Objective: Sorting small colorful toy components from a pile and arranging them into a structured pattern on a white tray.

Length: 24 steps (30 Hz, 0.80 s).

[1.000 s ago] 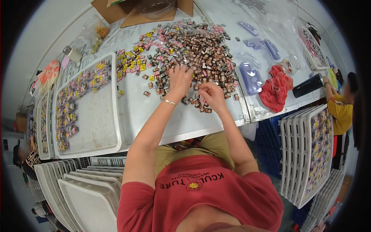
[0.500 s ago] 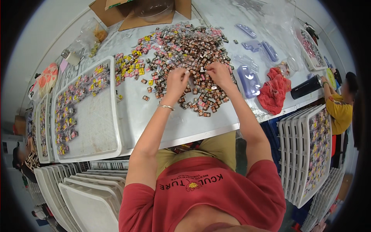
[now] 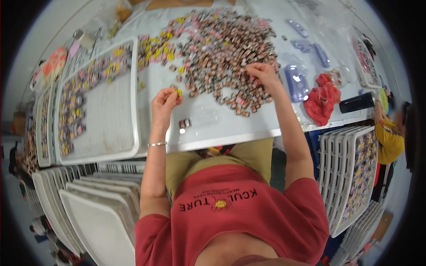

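Observation:
A big heap of small blocky pieces [image 3: 226, 48], brown, pink and yellow, is spread over the white table [image 3: 199, 137]. Away from the heap, on its left side, my left hand [image 3: 163, 106] is closed in a pinch on a small yellow piece [image 3: 179, 92]. Just below that hand a brown-and-white piece [image 3: 184, 123] lies alone on the table. Over the heap's right part, my right hand [image 3: 265, 76] has its fingertips together among the pieces. What they grip, if anything, is too small to make out.
To the left lies a white mesh tray [image 3: 135, 97] partly filled with rows of similar pieces. On the right are purple plastic parts [image 3: 296, 82], a red cloth [image 3: 321, 104] and a black tumbler [image 3: 357, 103]. Stacked trays [image 3: 93, 213] stand below; another person [image 3: 390, 137] is at right.
My left hand has moved left and nearer from the heap, carrying a yellow piece. A loose piece now lies beneath it. My right hand stays at the heap. The whole view has shifted slightly.

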Each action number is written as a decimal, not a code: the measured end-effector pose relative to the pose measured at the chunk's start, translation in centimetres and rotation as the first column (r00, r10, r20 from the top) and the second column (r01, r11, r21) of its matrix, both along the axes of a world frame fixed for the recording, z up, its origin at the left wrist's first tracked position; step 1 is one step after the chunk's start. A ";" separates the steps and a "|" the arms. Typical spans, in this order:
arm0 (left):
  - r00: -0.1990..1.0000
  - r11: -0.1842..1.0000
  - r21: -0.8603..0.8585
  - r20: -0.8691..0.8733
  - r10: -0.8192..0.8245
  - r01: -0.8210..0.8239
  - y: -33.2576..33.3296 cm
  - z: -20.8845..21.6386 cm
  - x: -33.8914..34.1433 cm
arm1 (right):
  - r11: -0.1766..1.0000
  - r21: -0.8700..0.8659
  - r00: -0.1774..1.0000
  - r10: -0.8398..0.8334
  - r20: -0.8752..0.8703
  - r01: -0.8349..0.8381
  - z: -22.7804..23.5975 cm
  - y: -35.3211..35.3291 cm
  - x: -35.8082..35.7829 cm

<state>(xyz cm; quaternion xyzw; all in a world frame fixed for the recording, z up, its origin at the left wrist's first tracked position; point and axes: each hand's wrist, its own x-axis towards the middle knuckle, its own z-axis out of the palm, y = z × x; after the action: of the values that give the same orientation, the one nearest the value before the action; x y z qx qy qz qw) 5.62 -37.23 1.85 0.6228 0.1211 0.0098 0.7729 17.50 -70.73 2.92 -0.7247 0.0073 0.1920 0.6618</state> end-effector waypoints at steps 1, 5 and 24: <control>0.998 0.996 0.084 0.060 -0.013 0.008 0.0 0.5 -0.4 | 0.988 -0.154 0.997 0.019 0.071 -0.008 0.5 0.4 0.0; 0.978 0.910 0.414 0.187 -0.097 0.011 -2.1 -0.4 -2.8 | 0.841 -0.487 0.812 0.105 0.574 0.235 -2.6 0.7 0.0; 0.830 0.410 0.896 0.355 -0.430 -0.170 -2.1 -2.1 -7.3 | 0.796 -0.418 0.750 0.580 0.319 -0.438 -3.0 14.8 -9.8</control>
<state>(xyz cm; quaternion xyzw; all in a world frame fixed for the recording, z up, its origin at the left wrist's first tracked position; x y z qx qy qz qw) -1.72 -39.37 -0.26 0.9151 -0.1768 0.1836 0.3125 7.66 -55.98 -0.08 -0.8186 -0.3088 0.1983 0.4418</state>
